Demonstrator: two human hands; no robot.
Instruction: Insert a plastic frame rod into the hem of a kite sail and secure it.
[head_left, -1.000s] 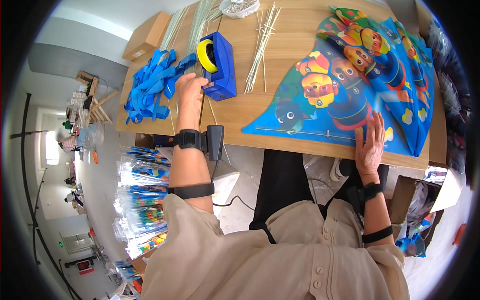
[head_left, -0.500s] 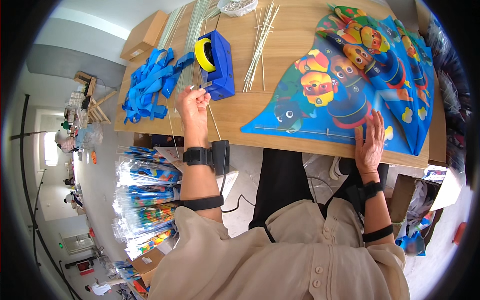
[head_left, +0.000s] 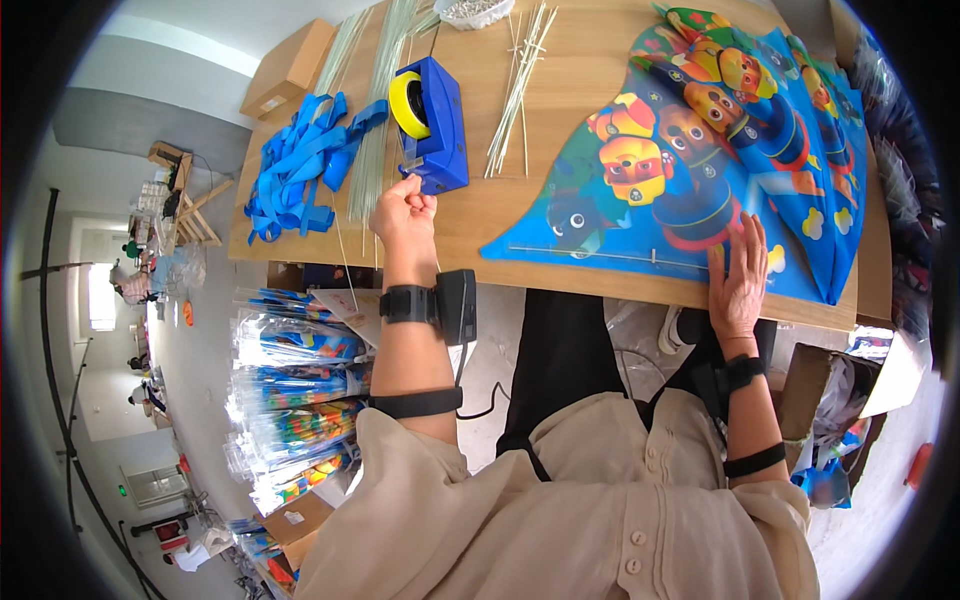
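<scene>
My left hand (head_left: 404, 216) is closed in a pinch at the front of a blue tape dispenser (head_left: 452, 135), which holds a roll of tape on a yellow core (head_left: 409, 104). The fingertips meet the end of the clear tape (head_left: 411, 163) by the cutting edge. On the right lies a blue kite sail (head_left: 600, 225) printed with cartoon dogs, its right part folded and rumpled. A thin pale rod (head_left: 600, 256) runs along its near edge, with a short crosspiece on it. My right hand (head_left: 740, 275) rests on the sail near that edge, fingers stretched out.
Blue ribbon strips (head_left: 300, 170) lie heaped at left, beside long pale rods (head_left: 375, 130). More thin rods (head_left: 518, 95) lie mid-table. Behind are a cardboard box (head_left: 288, 68) and a white bowl (head_left: 476, 14) of small pieces. Bagged printed goods (head_left: 300, 390) hang below the table's left.
My left hand has moved slightly right and nearer to me, its fingers now against the dispenser's front. My right hand stays on the kite sail.
</scene>
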